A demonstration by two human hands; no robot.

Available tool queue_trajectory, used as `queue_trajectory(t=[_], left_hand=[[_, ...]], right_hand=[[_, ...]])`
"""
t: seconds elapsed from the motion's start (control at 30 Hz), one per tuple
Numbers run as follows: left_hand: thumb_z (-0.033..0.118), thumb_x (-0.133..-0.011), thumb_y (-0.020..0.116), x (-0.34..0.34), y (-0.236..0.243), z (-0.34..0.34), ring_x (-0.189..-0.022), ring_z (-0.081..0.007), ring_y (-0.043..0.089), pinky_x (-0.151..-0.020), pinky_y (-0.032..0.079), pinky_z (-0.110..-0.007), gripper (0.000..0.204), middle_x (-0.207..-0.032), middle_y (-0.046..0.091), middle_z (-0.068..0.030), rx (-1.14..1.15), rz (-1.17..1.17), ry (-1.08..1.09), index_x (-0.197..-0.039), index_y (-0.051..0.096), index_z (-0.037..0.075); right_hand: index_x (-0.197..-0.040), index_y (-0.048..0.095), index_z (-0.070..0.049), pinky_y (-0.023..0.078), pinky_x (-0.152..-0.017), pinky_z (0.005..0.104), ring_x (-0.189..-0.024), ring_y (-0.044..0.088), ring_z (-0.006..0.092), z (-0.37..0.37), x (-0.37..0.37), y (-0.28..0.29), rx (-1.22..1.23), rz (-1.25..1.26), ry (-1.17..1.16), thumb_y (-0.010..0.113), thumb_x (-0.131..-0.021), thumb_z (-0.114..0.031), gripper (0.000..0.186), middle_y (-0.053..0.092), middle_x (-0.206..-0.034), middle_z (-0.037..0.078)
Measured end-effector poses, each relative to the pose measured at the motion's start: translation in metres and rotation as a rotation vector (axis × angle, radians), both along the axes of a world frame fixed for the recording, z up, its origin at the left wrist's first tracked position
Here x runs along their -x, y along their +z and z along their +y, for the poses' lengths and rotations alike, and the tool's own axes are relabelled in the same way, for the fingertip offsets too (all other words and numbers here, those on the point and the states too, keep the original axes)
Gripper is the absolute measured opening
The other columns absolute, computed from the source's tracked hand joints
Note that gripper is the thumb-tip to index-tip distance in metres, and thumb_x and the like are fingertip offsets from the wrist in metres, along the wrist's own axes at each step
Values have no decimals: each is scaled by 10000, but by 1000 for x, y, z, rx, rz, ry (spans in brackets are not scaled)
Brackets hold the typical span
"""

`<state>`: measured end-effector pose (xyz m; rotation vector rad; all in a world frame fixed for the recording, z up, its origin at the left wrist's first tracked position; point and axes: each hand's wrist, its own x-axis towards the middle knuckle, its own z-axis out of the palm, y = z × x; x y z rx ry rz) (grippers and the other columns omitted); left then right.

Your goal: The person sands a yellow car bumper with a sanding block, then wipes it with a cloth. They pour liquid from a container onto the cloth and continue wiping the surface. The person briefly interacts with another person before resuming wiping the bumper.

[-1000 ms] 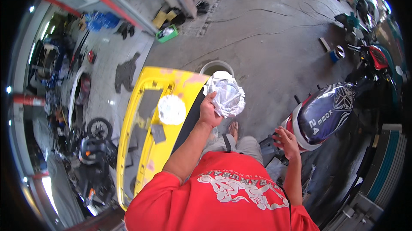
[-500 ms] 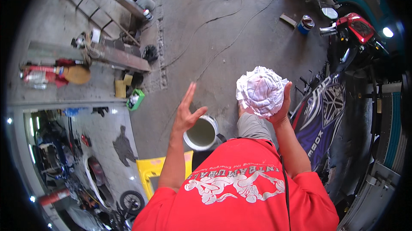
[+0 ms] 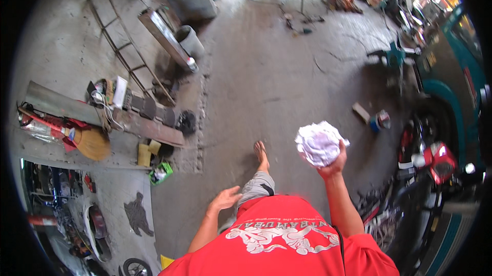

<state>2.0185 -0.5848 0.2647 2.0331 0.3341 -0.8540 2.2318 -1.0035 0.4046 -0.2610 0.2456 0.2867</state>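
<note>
My right hand [image 3: 334,165] carries a round white pad of bunched cloth [image 3: 320,144] with a ruffled rim, held out ahead of me and to the right. The palm lies under its near edge, the thumb runs up its right side, and the other fingers are mostly hidden beneath it. Low in front of my body, my left hand [image 3: 225,198] is bare, its fingers stretched out toward the right, touching nothing. One of my feet [image 3: 260,152], in a sandal, steps forward on the concrete floor between the hands.
At right stand a red motorcycle [image 3: 442,163] and a teal vehicle [image 3: 441,78]; a blue can [image 3: 380,120] sits beside a small block [image 3: 361,112]. Leftward are a green basket [image 3: 161,173], a broom [image 3: 91,144], a metal beam [image 3: 148,128] and a ladder-like frame [image 3: 123,45]. Tables stand far ahead.
I have walked forward; the bucket and most of the yellow panel have left view. The cloth pad remains in my right hand, now further from my body. My left hand has dropped lower.
</note>
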Motion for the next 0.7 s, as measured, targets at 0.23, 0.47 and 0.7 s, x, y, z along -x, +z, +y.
queue_trajectory(t=[0.23, 0.47, 0.7], left_hand=[[442, -981, 710, -360, 56, 65, -1419, -368, 570, -1188, 453, -444, 708, -1518, 598, -223, -223, -186, -317, -1515, 563, 1], [430, -1034, 678, -708, 146, 17, -1405, -358, 587, -1150, 487, -431, 682, -1525, 596, -214, -50, -598, -367, -1573, 505, 49], [276, -1068, 686, -914, 152, -55, -1246, -279, 681, -1084, 550, -415, 767, -1447, 649, -176, 596, -358, 176, -1690, 287, 69]], right_hand=[[-1547, 527, -79, 401, -1226, 587, -1408, 565, 399, 20, -190, 32, 104, 155, -164, 396, -1099, -517, 640, 601, -1532, 148], [-1517, 545, -48, 474, -1172, 559, -1346, 628, 356, 43, -412, 33, 133, -50, -108, 574, -1068, -552, 676, 642, -1475, 156], [-1470, 550, -17, 607, -1014, 495, -1243, 698, 325, 55, -689, -14, 219, 67, 254, 712, -956, -182, 563, 698, -1364, 136]])
